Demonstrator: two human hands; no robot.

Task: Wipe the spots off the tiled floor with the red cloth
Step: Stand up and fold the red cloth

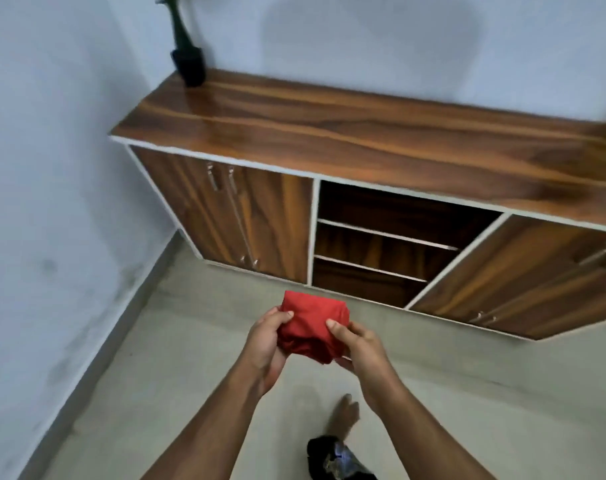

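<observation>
A folded red cloth (313,322) is held up in the air in front of me, well above the floor. My left hand (267,341) grips its left side with the thumb on top. My right hand (358,344) grips its right side, thumb also on top. Below lies the pale grey tiled floor (190,358); the view is blurred and I cannot make out distinct spots on it.
A low wooden cabinet (363,140) with closed doors and open middle shelves stands against the far wall. A dark vase with a plant (189,64) sits on its left end. The left wall (52,202) meets the floor at a skirting. My bare foot (344,415) is below my hands.
</observation>
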